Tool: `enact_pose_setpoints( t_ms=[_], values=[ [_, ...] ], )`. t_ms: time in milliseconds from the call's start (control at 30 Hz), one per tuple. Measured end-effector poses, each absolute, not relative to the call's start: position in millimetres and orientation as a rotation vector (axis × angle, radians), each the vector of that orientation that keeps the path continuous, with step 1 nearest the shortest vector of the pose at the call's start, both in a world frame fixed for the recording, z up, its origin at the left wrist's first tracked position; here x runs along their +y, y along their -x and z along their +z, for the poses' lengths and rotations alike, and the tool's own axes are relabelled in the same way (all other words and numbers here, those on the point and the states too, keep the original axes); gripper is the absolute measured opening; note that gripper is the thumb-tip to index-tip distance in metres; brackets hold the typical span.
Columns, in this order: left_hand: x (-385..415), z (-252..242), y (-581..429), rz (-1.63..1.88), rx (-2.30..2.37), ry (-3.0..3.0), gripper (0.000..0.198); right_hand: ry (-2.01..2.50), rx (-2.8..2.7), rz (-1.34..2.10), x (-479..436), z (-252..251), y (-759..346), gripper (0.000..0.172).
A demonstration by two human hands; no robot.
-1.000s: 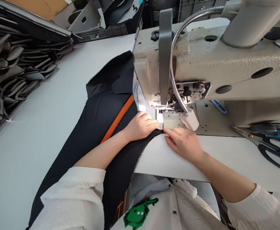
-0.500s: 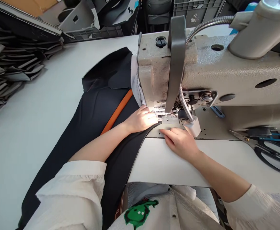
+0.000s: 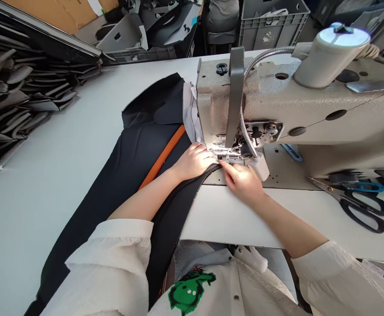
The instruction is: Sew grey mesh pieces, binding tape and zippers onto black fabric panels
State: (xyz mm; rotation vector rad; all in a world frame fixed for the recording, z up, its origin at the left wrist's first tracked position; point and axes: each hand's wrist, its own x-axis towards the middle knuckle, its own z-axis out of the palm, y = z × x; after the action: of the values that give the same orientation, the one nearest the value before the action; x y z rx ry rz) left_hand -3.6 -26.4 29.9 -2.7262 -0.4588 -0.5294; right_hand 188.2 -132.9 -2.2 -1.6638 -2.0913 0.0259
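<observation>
A large dark navy fabric piece [image 3: 126,171] with an orange strip [image 3: 161,157] lies across the white table and runs under the head of a beige industrial sewing machine [image 3: 277,109]. My left hand [image 3: 193,161] rests on the dark fabric just left of the presser foot, fingers curled and pressing it down. My right hand [image 3: 243,180] lies right of the needle, fingertips pinched on the fabric's edge at the foot. A small lamp on a flexible metal neck [image 3: 259,166] lights the needle area. Pale lining [image 3: 188,112] shows behind the machine head.
Black-handled scissors [image 3: 359,204] lie on the machine bed at the right. Stacks of dark cut pieces [image 3: 21,92] fill the left edge. Grey plastic crates [image 3: 271,22] and cardboard stand at the back. The white table [image 3: 47,166] stretches to the left.
Both hands have shifted closer to the presser foot; my right hand moved up from the table edge to the fabric edge at the needle. The camera view rose slightly.
</observation>
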Motion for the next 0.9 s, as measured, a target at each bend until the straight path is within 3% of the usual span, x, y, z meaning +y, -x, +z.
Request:
enact_pose_setpoints(
  t_ms=[900],
  values=[
    [-4,30,-8,-0.447,-0.591,2.865,0.024,1.754,-2.134,0.056,-131,1,-187,0.034]
  ],
)
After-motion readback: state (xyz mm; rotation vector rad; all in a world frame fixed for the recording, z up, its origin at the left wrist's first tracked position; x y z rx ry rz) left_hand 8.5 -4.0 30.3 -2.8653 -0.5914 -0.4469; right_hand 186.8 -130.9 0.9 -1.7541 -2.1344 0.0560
